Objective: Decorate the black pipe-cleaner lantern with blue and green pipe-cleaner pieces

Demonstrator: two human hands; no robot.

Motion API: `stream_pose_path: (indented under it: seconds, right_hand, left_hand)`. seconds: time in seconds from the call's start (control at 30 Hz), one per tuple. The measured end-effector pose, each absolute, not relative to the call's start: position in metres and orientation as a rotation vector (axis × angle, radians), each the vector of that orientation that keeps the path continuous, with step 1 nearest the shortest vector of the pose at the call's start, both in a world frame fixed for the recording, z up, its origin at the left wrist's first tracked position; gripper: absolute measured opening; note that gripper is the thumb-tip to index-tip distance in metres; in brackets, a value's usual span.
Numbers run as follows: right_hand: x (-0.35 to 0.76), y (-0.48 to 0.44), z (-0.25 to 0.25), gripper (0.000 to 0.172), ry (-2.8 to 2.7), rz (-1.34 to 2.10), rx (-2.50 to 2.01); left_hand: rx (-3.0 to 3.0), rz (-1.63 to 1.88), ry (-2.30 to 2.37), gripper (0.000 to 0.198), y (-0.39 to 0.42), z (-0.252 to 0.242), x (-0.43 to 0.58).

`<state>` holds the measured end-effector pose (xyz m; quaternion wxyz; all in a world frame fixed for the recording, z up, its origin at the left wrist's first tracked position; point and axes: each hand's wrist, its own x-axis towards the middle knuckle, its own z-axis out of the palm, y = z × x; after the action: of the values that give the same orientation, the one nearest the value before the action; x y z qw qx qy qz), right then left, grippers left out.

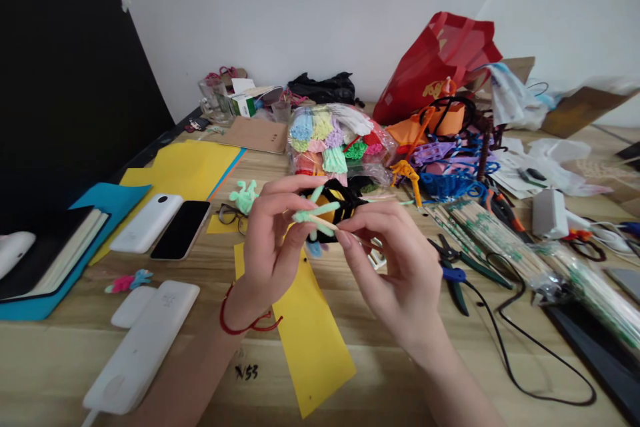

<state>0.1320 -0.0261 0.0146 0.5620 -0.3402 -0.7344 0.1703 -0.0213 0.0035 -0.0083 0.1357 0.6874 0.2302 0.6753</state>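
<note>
Between my two hands is a pale green pipe cleaner piece (327, 208) with several fuzzy prongs spreading out. My left hand (277, 230), with a red cord bracelet at the wrist, pinches its left end. A thin wooden stick (323, 221) runs from that end toward my right hand (393, 250), whose thumb and fingertips are closed on it. Behind my fingers sits a black and yellow fuzzy thing (345, 199), partly hidden. A small green pipe cleaner figure (244, 197) lies left of my left hand. Under my hands is a strip of yellow paper (315, 340).
A bag of coloured pipe cleaners (335, 140) lies at the back, near a red bag (440, 60). Pliers (457, 267), a black cable (505, 347) and bundled sticks (490, 233) are on the right. A phone (181, 230) and white power strip (143, 347) lie left.
</note>
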Motion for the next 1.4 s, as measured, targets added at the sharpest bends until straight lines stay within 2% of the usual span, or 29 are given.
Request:
stream_pose_path:
  seconds: [0.13,0.27,0.33,0.47,0.6,0.8,0.9,0.97,1.07,1.17,1.27,1.3,1.33,1.37,1.4]
  right_hand:
    - [0.140,-0.019,0.007,0.011,-1.686,0.457,-0.856]
    - [0.164,-0.019,-0.016,0.004,-1.558,0.553,-1.018]
    - [0.178,-0.025,-0.033,0.007,-1.442,0.662,-1.114]
    - [0.202,-0.050,-0.067,0.021,-1.199,0.882,-1.271]
    - [0.212,-0.074,-0.096,0.022,-1.159,0.920,-1.304]
    - [0.219,-0.096,-0.122,0.014,-1.128,0.961,-1.257]
    - [0.241,-0.106,-0.118,0.014,-1.060,0.953,-1.280]
    - [0.263,-0.110,-0.111,0.016,-0.952,0.900,-1.319]
    - [0.298,-0.108,-0.100,0.025,-0.740,0.812,-1.370]
    - [0.324,-0.104,-0.095,0.031,-0.610,0.772,-1.378]
    - [0.338,-0.104,-0.097,0.036,-0.524,0.754,-1.381]
    - [0.341,-0.105,-0.100,0.038,-0.503,0.751,-1.385]
    - [0.344,-0.107,-0.103,0.038,-0.485,0.748,-1.393]
    - [0.347,-0.108,-0.106,0.039,-0.470,0.745,-1.405]
    - [0.351,-0.110,-0.109,0.039,-0.457,0.741,-1.418]
  left_hand:
    - [2.047,1.760,0.773,0.011,0.009,-0.008,-0.032]
    - [2.205,1.314,1.080,0.014,0.026,-0.018,-0.063]
    - [2.264,1.097,1.152,0.014,0.041,-0.033,-0.081]
    - [2.294,0.995,1.017,0.027,0.079,-0.078,-0.112]
    - [2.398,0.887,0.880,0.027,0.103,-0.112,-0.135]
    - [2.529,1.063,0.914,0.026,0.083,-0.101,-0.138]
    - [2.558,1.201,1.011,0.033,0.058,-0.078,-0.101]
    - [2.604,1.183,1.005,0.028,0.041,-0.062,-0.059]
    - [2.708,0.979,0.902,0.006,0.025,-0.046,0.021]
    - [2.801,0.712,0.698,0.015,0.030,-0.043,0.111]
    - [2.812,0.481,0.505,0.009,0.051,-0.048,0.197]
    - [2.800,0.414,0.454,0.011,0.058,-0.051,0.221]
    - [2.785,0.358,0.409,0.029,0.064,-0.052,0.243]
    - [2.767,0.318,0.367,0.036,0.067,-0.054,0.260]
    - [2.750,0.298,0.334,0.037,0.069,-0.055,0.273]
